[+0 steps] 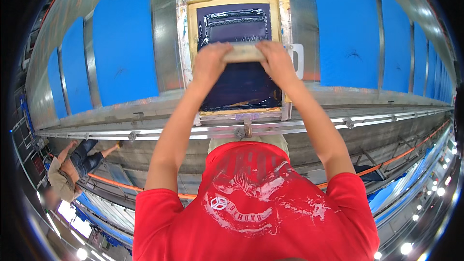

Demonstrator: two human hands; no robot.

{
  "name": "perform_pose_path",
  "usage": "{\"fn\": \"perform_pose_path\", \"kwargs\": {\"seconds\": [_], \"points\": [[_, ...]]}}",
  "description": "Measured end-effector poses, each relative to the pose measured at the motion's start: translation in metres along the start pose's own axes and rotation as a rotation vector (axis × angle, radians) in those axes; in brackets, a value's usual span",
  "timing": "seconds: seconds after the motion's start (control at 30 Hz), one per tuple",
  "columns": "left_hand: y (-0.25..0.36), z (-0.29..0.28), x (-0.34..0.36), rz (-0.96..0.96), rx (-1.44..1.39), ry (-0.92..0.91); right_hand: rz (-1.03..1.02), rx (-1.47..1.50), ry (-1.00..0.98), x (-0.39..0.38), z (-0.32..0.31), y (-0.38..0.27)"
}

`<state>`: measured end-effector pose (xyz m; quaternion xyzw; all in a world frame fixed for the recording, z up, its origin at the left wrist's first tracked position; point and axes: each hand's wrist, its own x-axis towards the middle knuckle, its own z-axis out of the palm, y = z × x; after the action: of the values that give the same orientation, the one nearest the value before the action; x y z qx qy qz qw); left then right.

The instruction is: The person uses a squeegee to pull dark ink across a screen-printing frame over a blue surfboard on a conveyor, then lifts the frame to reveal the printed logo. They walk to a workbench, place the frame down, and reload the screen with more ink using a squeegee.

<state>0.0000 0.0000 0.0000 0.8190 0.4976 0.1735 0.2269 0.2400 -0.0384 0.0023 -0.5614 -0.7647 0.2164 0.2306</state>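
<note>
Head view: the left hand (211, 63) and right hand (277, 62) grip opposite ends of a pale squeegee (244, 53), upper centre of the picture. Inked screen (239, 84) lies open above and below it. The frame (183, 34) edges sit close outside both hands; blue panels (123, 38) spread left and right.

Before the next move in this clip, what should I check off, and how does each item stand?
1. Left hand on the pale, rounded bar: ok, grip at its left end.
2. Right hand on the bar: ok, grip at its right end.
3. Bar within the pale, stained rectangular frame: ok.
4. Glossy, dark ink inside the frame: ok, visible beyond the bar.
5. Bar's underside touching the dark surface: cannot tell, hidden.
</note>
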Motion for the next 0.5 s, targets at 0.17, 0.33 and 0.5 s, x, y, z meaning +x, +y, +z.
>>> {"fn": "perform_pose_path", "kwargs": {"seconds": [0.17,0.33,0.5], "points": [[0.029,-0.004,-0.056,0.099,0.014,0.042,0.061,0.066,-0.056,-0.056,-0.015,-0.039],[0.012,-0.018,0.014,0.059,-0.051,0.042,-0.032,-0.016,0.062,0.004,-0.032,0.004],[0.004,-0.017,0.079,-0.057,0.044,-0.043,-0.006,-0.028,0.125,0.057,-0.023,0.035]]}}
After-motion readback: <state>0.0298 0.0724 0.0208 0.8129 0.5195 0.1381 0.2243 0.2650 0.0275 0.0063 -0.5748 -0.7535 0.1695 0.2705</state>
